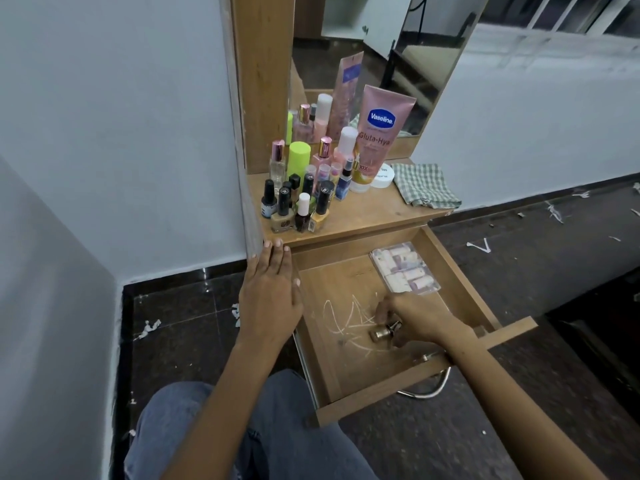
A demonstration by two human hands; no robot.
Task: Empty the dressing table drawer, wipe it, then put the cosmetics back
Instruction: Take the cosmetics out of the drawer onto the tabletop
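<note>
small bottle (380, 332), under right hand (415, 315) fingers

Item 1: pink tube (379, 133), well beyond my right hand (415, 315) — I read "Vaseline", "Gluta-Hya", "10X". Other labels there: too small to read.

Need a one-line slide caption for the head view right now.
Right hand grips a small bottle in the open drawer beside a clear case; left hand rests on its edge.

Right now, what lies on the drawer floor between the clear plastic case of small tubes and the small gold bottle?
Only the right hand, gripping the small gold bottle; the clear plastic case lies just beyond it, head view.
</note>
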